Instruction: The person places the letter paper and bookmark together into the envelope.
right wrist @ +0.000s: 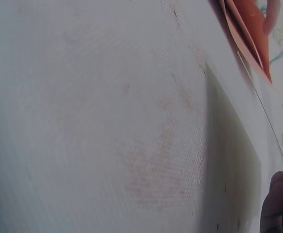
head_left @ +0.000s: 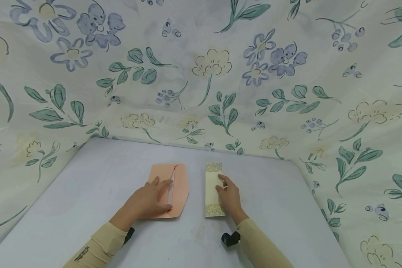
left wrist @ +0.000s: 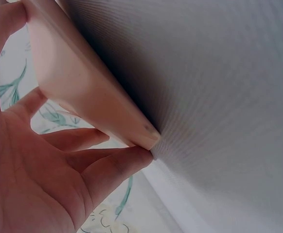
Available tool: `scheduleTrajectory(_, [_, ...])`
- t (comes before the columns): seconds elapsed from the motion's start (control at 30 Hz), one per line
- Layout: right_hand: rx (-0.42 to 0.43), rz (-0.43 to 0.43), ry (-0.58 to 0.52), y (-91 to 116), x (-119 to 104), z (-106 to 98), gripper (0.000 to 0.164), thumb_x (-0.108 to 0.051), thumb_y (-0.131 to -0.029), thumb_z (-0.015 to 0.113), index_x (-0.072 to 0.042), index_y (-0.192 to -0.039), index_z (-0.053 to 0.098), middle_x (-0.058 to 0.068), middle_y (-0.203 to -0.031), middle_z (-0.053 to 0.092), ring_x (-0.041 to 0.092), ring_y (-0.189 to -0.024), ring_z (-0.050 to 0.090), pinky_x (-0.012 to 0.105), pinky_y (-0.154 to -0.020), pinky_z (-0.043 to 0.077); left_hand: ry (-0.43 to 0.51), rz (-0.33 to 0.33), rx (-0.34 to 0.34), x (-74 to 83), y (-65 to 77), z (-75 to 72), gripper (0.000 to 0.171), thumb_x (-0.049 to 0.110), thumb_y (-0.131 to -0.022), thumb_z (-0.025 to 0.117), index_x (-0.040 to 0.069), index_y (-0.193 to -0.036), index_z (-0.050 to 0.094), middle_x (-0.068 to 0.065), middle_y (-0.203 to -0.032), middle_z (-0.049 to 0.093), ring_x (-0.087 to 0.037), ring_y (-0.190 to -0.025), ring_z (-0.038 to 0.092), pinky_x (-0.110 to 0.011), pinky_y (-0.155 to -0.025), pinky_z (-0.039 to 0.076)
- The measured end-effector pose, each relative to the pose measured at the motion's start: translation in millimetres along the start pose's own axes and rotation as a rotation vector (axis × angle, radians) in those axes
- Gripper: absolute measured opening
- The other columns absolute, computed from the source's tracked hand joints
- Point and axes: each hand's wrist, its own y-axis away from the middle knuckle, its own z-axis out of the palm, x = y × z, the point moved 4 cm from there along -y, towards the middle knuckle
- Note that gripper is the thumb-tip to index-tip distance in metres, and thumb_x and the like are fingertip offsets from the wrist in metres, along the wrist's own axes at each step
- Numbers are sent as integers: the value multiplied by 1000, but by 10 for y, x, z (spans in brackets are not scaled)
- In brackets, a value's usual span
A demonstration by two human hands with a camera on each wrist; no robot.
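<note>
A peach-coloured paper envelope (head_left: 181, 190) lies on the table left of centre, a narrow pale slit running along its face. My left hand (head_left: 149, 199) rests on it with thumb and fingers spread, the tips at either end of the slit. In the left wrist view, fingertips touch the bulging envelope (left wrist: 68, 68). To the right, my right hand (head_left: 230, 197) grips the right edge of a narrow cream card (head_left: 211, 190) with patterned bands at both ends. The right wrist view shows that card (right wrist: 265, 114) edge-on, raised above the table, with curled fingers (right wrist: 276, 206) at its edge.
The white table (head_left: 271, 208) carries faint reddish smudges near its front. Floral cloth (head_left: 187, 82) hangs around the back and sides. A black wrist device (head_left: 230, 239) shows beside the right sleeve.
</note>
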Motion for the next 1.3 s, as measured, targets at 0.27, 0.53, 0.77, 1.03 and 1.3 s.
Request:
scheduleTrajectory(0.27, [-2, 3, 1, 16, -39, 6, 44, -8, -96, 68, -11, -139, 61, 12, -110, 66, 20, -88, 59, 34, -73, 49, 3, -5, -7, 11, 4, -8, 85, 53, -83, 79, 21, -154, 45, -35, -155, 35, -66, -130, 41, -70, -96, 44])
scheduleTrajectory(0.53, [-9, -14, -14, 13, -63, 31, 44, -7, -96, 69, -11, -139, 61, 12, -110, 67, 19, -87, 60, 34, -73, 50, 3, -14, -13, 29, 9, -19, 85, 52, -83, 79, 20, -154, 45, -35, -155, 35, -65, -130, 41, -69, -97, 44])
scheduleTrajectory(0.77, [-22, -16, -8, 3, -70, 68, 44, -9, -96, 68, -11, -140, 61, 11, -111, 67, 19, -88, 60, 34, -74, 50, 4, -24, -16, 18, 2, 9, 85, 52, -82, 80, 21, -154, 45, -35, -155, 35, -65, -131, 40, -70, -97, 44])
scheduleTrajectory(1.03, [-35, -16, 5, -18, -56, 101, 44, -10, -97, 68, -13, -140, 60, 9, -108, 66, 17, -86, 59, 31, -72, 50, 4, -32, -15, 5, -7, 15, 86, 53, -82, 79, 21, -154, 45, -34, -156, 34, -64, -132, 40, -70, -97, 43])
scheduleTrajectory(1.3, [-33, -22, -6, 5, -88, 135, 45, -9, -96, 68, -12, -140, 61, 10, -108, 66, 18, -86, 59, 32, -72, 50, -2, -25, -23, 17, 0, 1, 86, 55, -83, 78, 21, -154, 44, -35, -155, 34, -65, -132, 40, -70, -98, 42])
